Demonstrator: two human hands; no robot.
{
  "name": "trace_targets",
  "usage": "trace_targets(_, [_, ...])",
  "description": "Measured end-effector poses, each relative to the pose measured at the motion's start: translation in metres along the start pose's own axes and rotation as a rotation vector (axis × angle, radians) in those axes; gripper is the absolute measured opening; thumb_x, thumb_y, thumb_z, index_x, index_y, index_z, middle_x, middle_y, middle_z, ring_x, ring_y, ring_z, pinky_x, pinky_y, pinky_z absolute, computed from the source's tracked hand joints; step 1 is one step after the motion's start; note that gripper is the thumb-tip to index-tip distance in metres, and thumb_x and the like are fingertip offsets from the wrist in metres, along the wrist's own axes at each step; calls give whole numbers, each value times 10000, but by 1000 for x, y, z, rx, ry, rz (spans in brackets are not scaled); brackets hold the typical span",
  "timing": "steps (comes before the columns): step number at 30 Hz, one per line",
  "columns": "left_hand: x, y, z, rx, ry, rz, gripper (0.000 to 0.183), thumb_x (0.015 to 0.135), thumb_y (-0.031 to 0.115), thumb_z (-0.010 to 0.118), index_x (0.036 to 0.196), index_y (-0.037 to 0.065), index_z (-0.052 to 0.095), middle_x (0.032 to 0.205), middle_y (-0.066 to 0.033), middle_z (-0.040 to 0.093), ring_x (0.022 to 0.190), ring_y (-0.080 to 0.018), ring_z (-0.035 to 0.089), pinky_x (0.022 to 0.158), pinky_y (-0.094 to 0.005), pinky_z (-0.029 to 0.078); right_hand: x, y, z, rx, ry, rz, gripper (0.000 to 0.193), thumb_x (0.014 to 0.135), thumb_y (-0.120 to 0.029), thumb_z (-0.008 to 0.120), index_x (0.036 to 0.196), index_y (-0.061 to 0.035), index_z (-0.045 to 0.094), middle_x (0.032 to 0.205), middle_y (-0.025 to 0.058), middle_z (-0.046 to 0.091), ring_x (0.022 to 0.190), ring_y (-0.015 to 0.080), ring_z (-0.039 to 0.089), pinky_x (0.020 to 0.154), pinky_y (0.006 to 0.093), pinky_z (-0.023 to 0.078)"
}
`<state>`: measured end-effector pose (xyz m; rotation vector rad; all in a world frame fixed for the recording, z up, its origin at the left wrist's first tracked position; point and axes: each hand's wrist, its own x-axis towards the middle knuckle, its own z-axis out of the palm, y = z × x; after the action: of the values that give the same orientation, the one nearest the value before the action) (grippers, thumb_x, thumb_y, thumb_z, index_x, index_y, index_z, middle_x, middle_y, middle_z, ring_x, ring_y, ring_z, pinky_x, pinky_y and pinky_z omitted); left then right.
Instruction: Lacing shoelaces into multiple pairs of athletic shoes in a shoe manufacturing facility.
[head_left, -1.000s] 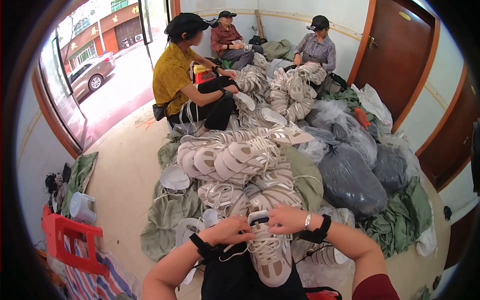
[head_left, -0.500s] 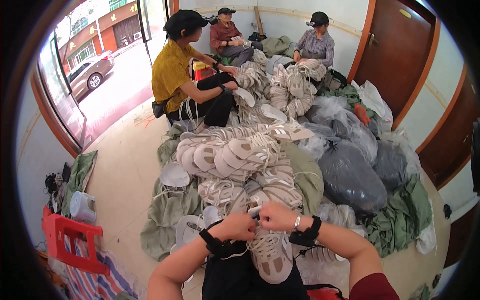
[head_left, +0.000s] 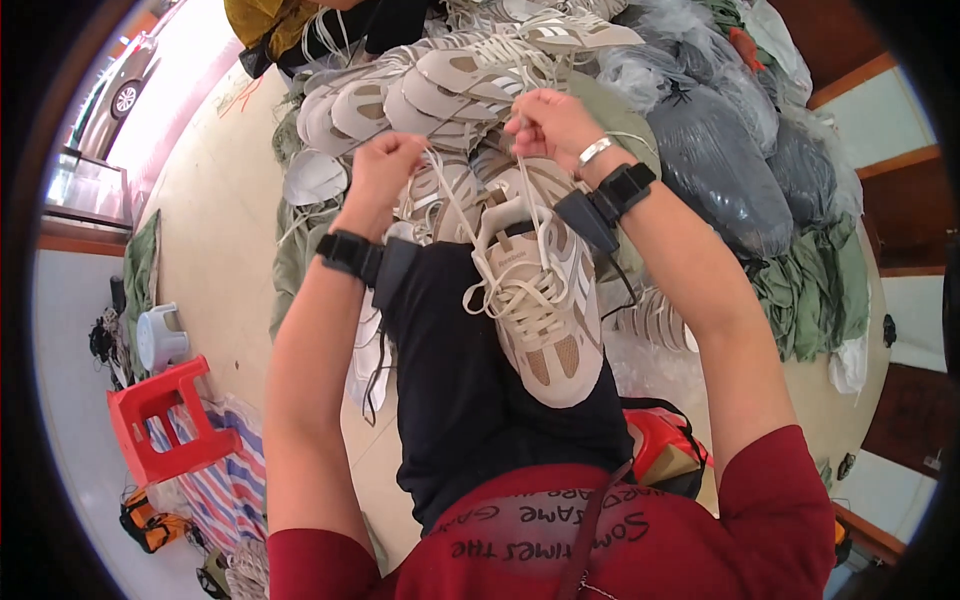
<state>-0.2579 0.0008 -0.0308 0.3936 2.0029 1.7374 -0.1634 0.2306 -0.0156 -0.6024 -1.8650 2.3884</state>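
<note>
A beige and white sneaker (head_left: 548, 345) rests on my lap, toe toward me, laced up the front with loose loops at its left side. My left hand (head_left: 388, 175) is closed in a pinch on one end of its shoelace (head_left: 455, 195), up and left of the shoe's opening. My right hand (head_left: 553, 128) is closed on the other end, above the opening. Both lace ends run up taut from the shoe. Behind my hands lies a heap of similar sneakers (head_left: 440, 90), nested in stacks. Whether the lap shoe has a sole cannot be seen.
Grey stuffed plastic bags (head_left: 715, 165) and green cloth (head_left: 815, 300) lie to the right. At the left are a red stool (head_left: 170, 420), a small white stool (head_left: 160, 337) and a striped sheet (head_left: 225, 470). A person in a yellow top (head_left: 262, 28) sits at the upper left.
My view has tipped down toward my lap. My hands, earlier close together at the shoe's opening, have moved apart and up, drawing the lace ends out.
</note>
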Motion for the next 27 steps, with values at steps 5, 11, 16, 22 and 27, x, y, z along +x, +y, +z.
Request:
trace_targets(5, [12, -14, -17, 64, 171, -1, 185, 907, 207, 670, 916, 23, 695, 767, 9, 634, 691, -66, 549, 651, -217, 450, 12, -3, -13, -92, 214, -320, 148, 942, -153, 547, 970, -8, 539, 868, 140, 694, 661, 203, 686, 634, 317, 570])
trace_targets(11, [-18, -38, -15, 239, 209, 129, 271, 911, 220, 668, 1077, 8, 639, 942, -24, 636, 842, -81, 559, 727, -239, 468, -7, 15, -23, -521, 101, -469, 394, 883, -188, 654, 1241, -54, 559, 1105, 107, 641, 969, 145, 612, 812, 314, 498])
trace_targets(16, [-117, -14, -5, 383, -37, 274, 237, 875, 134, 656, 1086, 30, 628, 1048, -50, 651, 949, -127, 601, 832, -288, 488, -127, 6, -13, -971, -81, -902, 263, 796, -101, 683, 1056, -93, 643, 1220, 108, 550, 1054, 272, 558, 924, 358, 448])
trace_targets(22, [-163, -4, 32, 540, -123, 492, 272, 717, 92, 754, 965, 66, 645, 1128, -121, 605, 1076, -323, 554, 940, -403, 423, -183, 41, 1, -1068, -34, -783, 238, 739, -75, 731, 956, -79, 634, 1162, 118, 541, 1029, 332, 526, 894, 417, 439])
trace_targets(27, [-176, -21, 44, 712, -74, 617, 316, 685, 206, 791, 924, 94, 617, 1111, -121, 561, 1091, -339, 518, 957, -495, 379, -187, 56, 12, -1184, -38, -862, 204, 756, -100, 712, 937, -77, 622, 1123, 143, 552, 1071, 351, 524, 903, 436, 432])
